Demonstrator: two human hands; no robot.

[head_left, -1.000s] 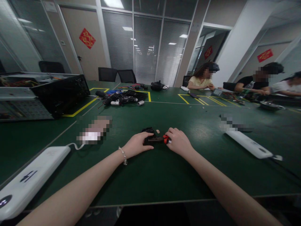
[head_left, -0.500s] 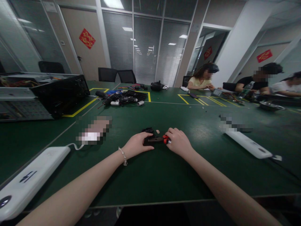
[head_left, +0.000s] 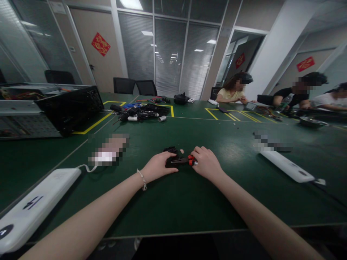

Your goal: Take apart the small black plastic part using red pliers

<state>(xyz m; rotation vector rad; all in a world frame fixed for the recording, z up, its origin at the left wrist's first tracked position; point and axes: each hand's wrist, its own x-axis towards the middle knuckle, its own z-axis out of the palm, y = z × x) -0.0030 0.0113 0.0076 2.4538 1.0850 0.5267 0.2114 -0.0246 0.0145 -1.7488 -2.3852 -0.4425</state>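
On the smooth green table [head_left: 176, 206], near centre, slender red-handled metal pliers [head_left: 183, 161] are gripped by the right hand [head_left: 208, 163]; an angular black part [head_left: 170, 149] is held by the left hand's [head_left: 156, 167] curved fingers.

Both hands [head_left: 158, 165] [head_left: 207, 162] curl close together, forearms [head_left: 105, 213] [head_left: 257, 206] slanting inward.

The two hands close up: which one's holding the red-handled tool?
The right hand, with the bare wrist: it grips the red-handled pliers. The left hand, wearing a bracelet, is by a black object instead.
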